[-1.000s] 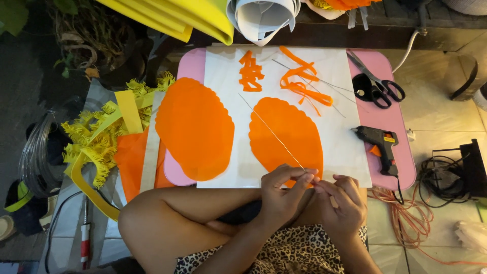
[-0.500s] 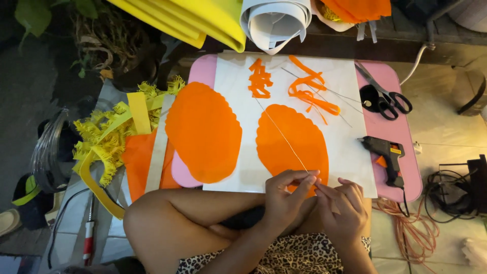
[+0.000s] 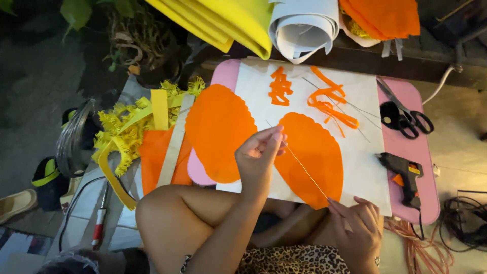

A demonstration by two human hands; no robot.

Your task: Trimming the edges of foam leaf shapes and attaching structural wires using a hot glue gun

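Since the earlier frames the two hands have separated: the left hand (image 3: 261,155) has risen up and away from the right hand (image 3: 356,228), and the thin wire (image 3: 304,168) now spans the gap between them.

Beyond both hands lies the pink table (image 3: 423,152), carrying a white sheet (image 3: 365,167). On that sheet, directly behind the left hand, sits the left orange petal shape (image 3: 218,132); between the two hands and under the wire sits the right orange petal shape (image 3: 314,157). Left of the left hand lies a heap of yellow fringed strips (image 3: 127,132). Farther beyond the hands are orange scraps (image 3: 329,99). To the right, beyond the right hand, rests a black glue gun (image 3: 403,170) — above it, black-handled scissors (image 3: 406,114).

Left hand: fingers pinched on the upper part of the wire, a short end projecting past them. Right hand: fingers curled — closed on the lower end of the wire. The wire runs diagonally, taut and straight, from one grip to the other.
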